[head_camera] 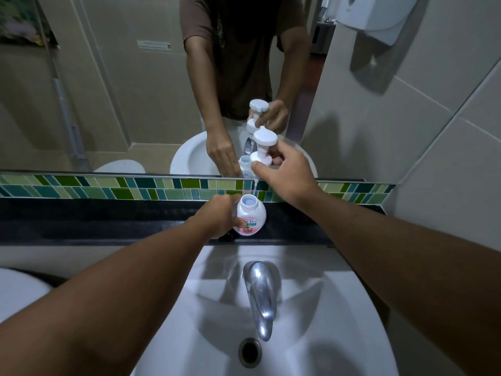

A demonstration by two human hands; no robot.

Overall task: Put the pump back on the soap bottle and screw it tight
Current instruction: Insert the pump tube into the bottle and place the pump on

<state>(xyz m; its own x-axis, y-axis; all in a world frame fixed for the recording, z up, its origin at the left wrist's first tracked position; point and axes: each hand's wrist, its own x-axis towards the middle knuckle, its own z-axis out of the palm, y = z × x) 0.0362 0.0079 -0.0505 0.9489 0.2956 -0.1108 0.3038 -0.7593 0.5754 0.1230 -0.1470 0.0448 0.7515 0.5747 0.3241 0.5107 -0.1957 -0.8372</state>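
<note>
A white soap bottle (250, 217) with a pink label stands upright on the black ledge (108, 221) behind the sink, its neck open at the top. My left hand (217, 217) grips the bottle's left side. My right hand (282, 166) holds the white pump (263, 147) by its collar, well above the bottle. The pump's thin dip tube (255, 184) hangs down, its tip just above the open neck and apart from it. The mirror repeats both hands, pump and bottle.
A white sink (339, 321) with a chrome tap (260, 291) and drain (250, 351) lies below the ledge. A green tile strip (108, 187) runs under the mirror (122, 90). A white dispenser (374, 14) hangs on the right wall.
</note>
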